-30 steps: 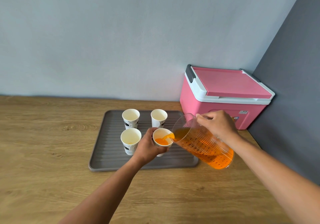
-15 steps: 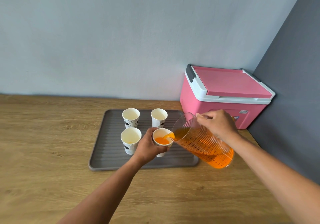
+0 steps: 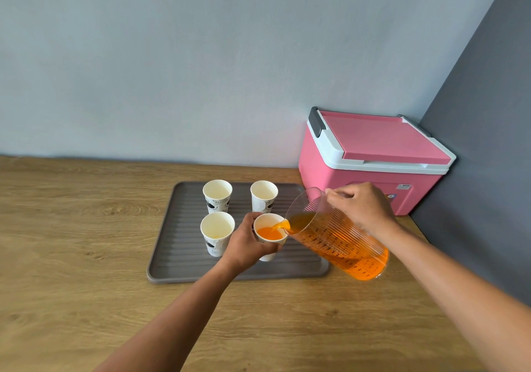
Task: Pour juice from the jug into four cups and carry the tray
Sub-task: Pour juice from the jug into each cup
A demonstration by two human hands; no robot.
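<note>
A grey ribbed tray (image 3: 178, 262) lies on the wooden table. On it stand several white paper cups. My left hand (image 3: 244, 245) grips the front right cup (image 3: 270, 235), which holds orange juice. My right hand (image 3: 362, 208) holds a clear ribbed jug (image 3: 339, 239) by its handle, tilted left, with its spout over that cup. Orange juice streams from the spout into the cup. The front left cup (image 3: 217, 232) and the two rear cups (image 3: 217, 195) (image 3: 263, 195) look empty of juice.
A pink cooler box (image 3: 370, 159) with a white-rimmed lid stands at the back right, close behind my right hand. A dark grey wall (image 3: 488, 141) bounds the table on the right, a pale wall at the back. Bare wood table (image 3: 71, 242) stretches left of the tray.
Juice has kept flowing into the cup my left hand holds, and its level has risen a little. Both hands and the jug stay nearly where they were.
</note>
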